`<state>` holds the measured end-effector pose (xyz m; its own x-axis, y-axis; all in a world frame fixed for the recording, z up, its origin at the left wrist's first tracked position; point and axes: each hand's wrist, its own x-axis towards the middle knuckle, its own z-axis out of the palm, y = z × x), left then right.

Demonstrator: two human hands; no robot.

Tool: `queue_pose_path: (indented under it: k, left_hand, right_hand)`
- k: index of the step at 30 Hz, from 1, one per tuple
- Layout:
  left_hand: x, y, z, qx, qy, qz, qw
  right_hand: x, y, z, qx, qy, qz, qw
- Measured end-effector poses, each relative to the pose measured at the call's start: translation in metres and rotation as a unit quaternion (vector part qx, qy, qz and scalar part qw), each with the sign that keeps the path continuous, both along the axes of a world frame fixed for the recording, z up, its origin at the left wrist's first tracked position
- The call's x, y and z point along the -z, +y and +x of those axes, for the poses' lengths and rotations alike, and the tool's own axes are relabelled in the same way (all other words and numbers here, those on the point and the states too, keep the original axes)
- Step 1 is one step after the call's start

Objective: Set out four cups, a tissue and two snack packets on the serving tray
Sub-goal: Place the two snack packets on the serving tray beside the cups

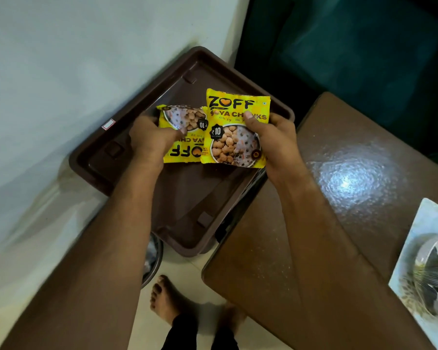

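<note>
Two yellow snack packets hover above a brown plastic tray-like surface [116,150]. My left hand [149,137] grips the left packet [185,137], which is turned upside down. My right hand [271,137] pinches the right packet [234,130] with the thumb on its front; this packet is upright and overlaps the left one. No cups or tissue are visible.
A brown table [314,198] with a bright light reflection stands to the right. On its right edge lies a white plate [420,261] with a wrapped item. A steel bowl [152,258] sits on the floor near my bare feet. A pale wall is to the left.
</note>
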<state>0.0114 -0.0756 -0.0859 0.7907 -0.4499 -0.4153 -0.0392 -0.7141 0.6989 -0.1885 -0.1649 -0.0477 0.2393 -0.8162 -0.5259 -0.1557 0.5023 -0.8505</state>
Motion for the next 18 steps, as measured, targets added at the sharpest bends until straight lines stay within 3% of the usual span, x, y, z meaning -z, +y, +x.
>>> queue_pose_path:
  k: [3,6,8,11,12,14,16,18]
  left_hand:
    - [0.0,0.004,-0.001,0.024,0.043,-0.026,0.998]
    - [-0.002,-0.001,0.005,0.172,-0.072,0.01,0.982]
    - [-0.009,-0.012,0.002,0.27,-0.179,0.051,0.945]
    - [-0.022,-0.022,-0.006,0.379,-0.272,0.014,0.885]
    - [-0.026,-0.019,-0.009,0.383,-0.279,-0.004,0.88]
    - [-0.028,-0.007,-0.02,0.28,-0.303,-0.018,0.911]
    - [-0.026,0.005,-0.039,0.042,-0.324,0.008,0.945]
    - [-0.022,0.009,-0.057,-0.189,-0.204,0.048,0.959]
  right_hand:
    - [-0.002,-0.003,-0.003,-0.001,0.002,-0.003,1.0]
    - [-0.002,-0.007,-0.007,0.002,0.003,-0.013,1.0]
    - [-0.001,-0.01,-0.011,0.007,0.005,-0.021,1.0]
    - [0.001,-0.01,-0.014,0.013,0.005,-0.032,0.999]
    - [0.002,-0.01,-0.015,0.014,0.004,-0.032,0.999]
    - [0.002,-0.009,-0.016,0.015,0.003,-0.031,0.999]
    - [0.002,-0.009,-0.017,0.02,-0.001,-0.03,0.999]
    - [0.003,-0.009,-0.016,0.026,-0.005,-0.031,0.999]
